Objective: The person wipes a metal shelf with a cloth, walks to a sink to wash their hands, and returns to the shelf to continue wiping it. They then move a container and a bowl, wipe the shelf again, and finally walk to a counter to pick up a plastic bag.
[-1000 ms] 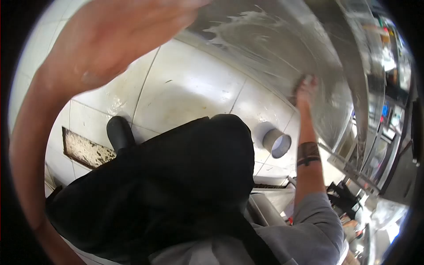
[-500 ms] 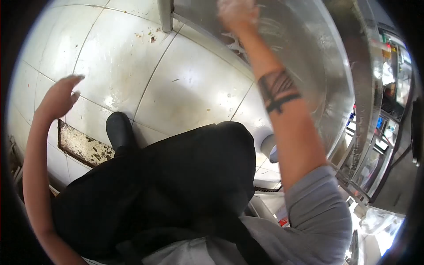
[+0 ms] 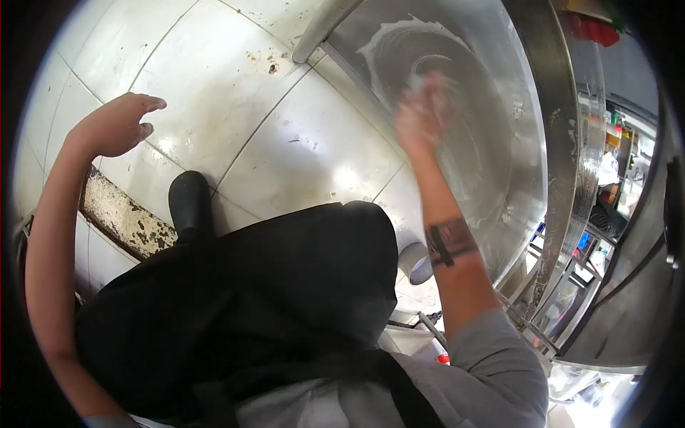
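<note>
My right hand point(image 3: 422, 114), smeared by motion, is at a smooth grey metal panel point(image 3: 474, 153) with a wet shine. Whitish suds point(image 3: 417, 27) lie in curved streaks on the panel around and above the hand. Whether anything is under or between its fingers is too blurred to make out. Off to the left, my left hand point(image 3: 121, 125) hangs over the tiled floor point(image 3: 285, 143). Its fingers are bent, with the thumb apart from them, and nothing shows between them.
A round metal leg point(image 3: 317, 36) stands at the panel's upper left corner. My dark boot point(image 3: 191, 203) is on the wet tiles beside a worn, flaking strip point(image 3: 125, 214). A metal frame point(image 3: 560, 143) and shelves with assorted items point(image 3: 606, 171) are at the right.
My right hand has moved down and slightly right across the panel, and more of the suds show. My left hand has shifted a little up and right. The view has tilted slightly.
</note>
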{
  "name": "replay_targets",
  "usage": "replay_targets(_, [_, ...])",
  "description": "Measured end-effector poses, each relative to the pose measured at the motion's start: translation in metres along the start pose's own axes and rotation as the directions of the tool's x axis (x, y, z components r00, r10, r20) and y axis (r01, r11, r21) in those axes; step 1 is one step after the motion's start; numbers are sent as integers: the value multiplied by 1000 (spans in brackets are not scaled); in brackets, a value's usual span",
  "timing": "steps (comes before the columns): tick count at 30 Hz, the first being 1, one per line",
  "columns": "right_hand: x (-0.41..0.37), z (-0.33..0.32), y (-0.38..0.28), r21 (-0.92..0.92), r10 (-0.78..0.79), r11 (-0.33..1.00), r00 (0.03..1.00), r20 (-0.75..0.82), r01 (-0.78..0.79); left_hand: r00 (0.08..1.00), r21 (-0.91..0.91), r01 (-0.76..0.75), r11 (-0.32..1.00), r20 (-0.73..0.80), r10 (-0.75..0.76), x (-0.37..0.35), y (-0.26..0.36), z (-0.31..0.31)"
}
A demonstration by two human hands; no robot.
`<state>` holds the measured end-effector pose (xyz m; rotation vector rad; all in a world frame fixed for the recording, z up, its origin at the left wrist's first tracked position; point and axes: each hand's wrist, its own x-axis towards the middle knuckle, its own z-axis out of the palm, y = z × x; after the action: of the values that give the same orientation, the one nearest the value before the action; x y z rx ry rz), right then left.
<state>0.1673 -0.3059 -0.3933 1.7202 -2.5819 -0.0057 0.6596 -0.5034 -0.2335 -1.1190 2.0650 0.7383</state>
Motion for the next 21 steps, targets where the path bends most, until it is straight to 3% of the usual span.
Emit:
replay_targets(1, [26,-15,-59,-164,-132,978,991,-33,125,1000,6,1,1000,5,-1,2,3,-1])
replay_targets(2, [47,-18,-93,-13,-253,967,964,-86,253,999,21,-38,999,-35,38,4,6,0])
replay_targets(5, [73,-34,-142,76,-356,920,902,-246,384,990,47,-73,996,-115,78,10,10,2])
replay_targets(7, [51,-47,-133,94,-472,876,881,-39,474,983,54,-76,996,-161,84,5,7,-4])
replay_targets(9, [6,-42,-74,19,-564,825,822,85,564,976,28,-54,998,-209,58,2,10,-8])
replay_targets(12, [-22,-46,-28,62,-601,799,796,68,598,976,3,-63,998,-209,62,2,-5,-8])
replay_targets(14, [-20,-39,-30,14,-536,839,821,198,544,990,-1,-28,1000,-142,28,10,-10,-4])
replay_targets(16, [16,-67,-96,11,-455,881,842,290,472,996,20,-23,1000,-81,25,25,-8,-4])
replay_targets(18, [42,-53,-140,46,-424,905,904,49,422,986,117,-157,981,-41,163,44,-8,-2])
replay_targets(19, [46,-47,-149,41,-416,909,908,49,415,984,122,-165,979,-42,171,51,-5,-5])
replay_targets(21, [51,-43,-160,121,-408,900,907,-101,418,942,66,-240,969,-227,249,64,13,-19])
